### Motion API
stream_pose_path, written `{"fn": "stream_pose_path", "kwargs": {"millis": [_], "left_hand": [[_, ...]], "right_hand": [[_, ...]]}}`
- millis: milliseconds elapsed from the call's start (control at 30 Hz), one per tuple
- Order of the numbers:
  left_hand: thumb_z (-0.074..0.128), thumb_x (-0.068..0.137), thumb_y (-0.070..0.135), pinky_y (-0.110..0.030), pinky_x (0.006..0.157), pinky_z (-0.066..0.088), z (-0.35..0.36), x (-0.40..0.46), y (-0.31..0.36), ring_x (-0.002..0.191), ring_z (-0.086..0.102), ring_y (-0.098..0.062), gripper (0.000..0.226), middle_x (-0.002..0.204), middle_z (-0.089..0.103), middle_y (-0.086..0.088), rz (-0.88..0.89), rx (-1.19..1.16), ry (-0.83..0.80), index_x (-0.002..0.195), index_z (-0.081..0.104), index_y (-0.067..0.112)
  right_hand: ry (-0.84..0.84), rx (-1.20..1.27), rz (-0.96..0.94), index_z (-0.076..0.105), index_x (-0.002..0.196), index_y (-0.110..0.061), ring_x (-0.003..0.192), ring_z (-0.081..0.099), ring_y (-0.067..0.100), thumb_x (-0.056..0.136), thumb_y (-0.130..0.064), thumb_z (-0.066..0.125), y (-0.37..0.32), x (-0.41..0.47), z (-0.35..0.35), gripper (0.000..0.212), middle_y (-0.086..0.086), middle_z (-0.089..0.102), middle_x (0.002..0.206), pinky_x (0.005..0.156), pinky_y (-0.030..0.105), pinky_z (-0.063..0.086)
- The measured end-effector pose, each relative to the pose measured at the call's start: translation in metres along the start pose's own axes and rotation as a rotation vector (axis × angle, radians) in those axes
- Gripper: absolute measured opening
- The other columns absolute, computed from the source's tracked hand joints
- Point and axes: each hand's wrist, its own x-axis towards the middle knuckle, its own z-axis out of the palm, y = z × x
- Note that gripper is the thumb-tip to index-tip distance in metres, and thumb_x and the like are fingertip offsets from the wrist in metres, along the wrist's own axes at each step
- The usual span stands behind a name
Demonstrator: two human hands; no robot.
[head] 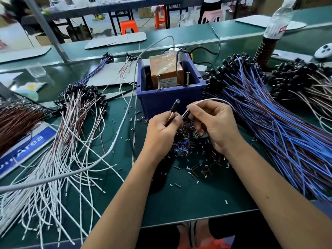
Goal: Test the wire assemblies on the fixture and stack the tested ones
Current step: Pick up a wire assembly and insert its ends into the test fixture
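One wire assembly (181, 112) is held up in front of the blue box (168, 97), which holds the test fixture with its two screws (188, 78). The left hand (161, 128) grips the black end and the right hand (213, 121) pinches the looped wire. It looks best to keep the wire ends apart, touch one to each screw, then lay the wire on the pile of white wires (59, 159) on the desk (197, 200).

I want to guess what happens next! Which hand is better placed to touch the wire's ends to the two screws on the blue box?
Probably the right hand: it pinches the wire assembly near its ends, just below the screws. The left hand grips the black capped end.
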Motion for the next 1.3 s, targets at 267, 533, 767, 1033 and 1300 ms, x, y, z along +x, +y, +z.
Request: {"fn": "stream_pose_path", "kwargs": {"millis": [267, 533, 767, 1033, 1300], "left_hand": [[0.055, 0.105, 0.020, -0.028, 0.049, 0.042, 0.006, 0.000, 0.002, 0.050, 0.049, -0.015, 0.022, 0.059, 0.059, -0.001, -0.039, -0.136, -0.017, 0.085, 0.067, 0.020], [0.063, 0.101, 0.015, -0.022, 0.045, 0.040, 0.002, -0.001, 0.005, 0.050, 0.051, -0.014, 0.013, 0.068, 0.070, -0.005, -0.042, -0.255, -0.039, 0.091, 0.070, 0.012], [0.061, 0.103, 0.012, -0.021, 0.048, 0.043, -0.001, 0.001, 0.003, 0.053, 0.052, -0.014, 0.014, 0.069, 0.068, -0.004, -0.082, -0.356, 0.027, 0.093, 0.069, 0.008], [0.064, 0.100, 0.017, -0.020, 0.044, 0.039, -0.006, 0.002, 0.000, 0.048, 0.049, -0.012, 0.016, 0.068, 0.068, -0.006, -0.075, -0.399, -0.006, 0.086, 0.072, 0.017], [0.056, 0.097, 0.023, -0.018, 0.049, 0.036, -0.006, 0.003, -0.001, 0.059, 0.046, -0.008, 0.023, 0.070, 0.062, -0.001, -0.154, -0.496, 0.032, 0.084, 0.074, 0.022]], "right_hand": [[-0.047, 0.001, 0.045, 0.072, 0.085, -0.007, 0.044, 0.048, 0.012, 0.097, -0.003, 0.067, 0.002, 0.001, -0.002, 0.014, 0.005, 0.066, 0.068, 0.036, 0.020, 0.037], [-0.065, -0.025, 0.043, 0.074, 0.087, -0.009, 0.046, 0.050, 0.012, 0.097, -0.009, 0.070, 0.004, 0.003, -0.007, 0.010, 0.004, 0.067, 0.068, 0.038, 0.021, 0.038], [0.030, 0.131, 0.068, 0.072, 0.082, -0.013, 0.044, 0.045, 0.010, 0.098, -0.007, 0.066, 0.003, 0.004, -0.006, 0.018, 0.004, 0.061, 0.067, 0.035, 0.020, 0.032], [-0.165, 0.269, 0.102, 0.073, 0.121, -0.018, 0.044, 0.036, 0.006, 0.089, -0.039, 0.077, 0.004, 0.006, -0.021, 0.039, 0.001, 0.052, 0.069, 0.036, 0.019, 0.025], [-0.305, 0.945, 0.155, 0.070, 0.100, -0.009, 0.052, 0.046, 0.006, 0.107, -0.032, 0.039, -0.012, 0.007, -0.039, 0.040, -0.002, 0.056, 0.071, 0.041, 0.015, 0.038]]}}
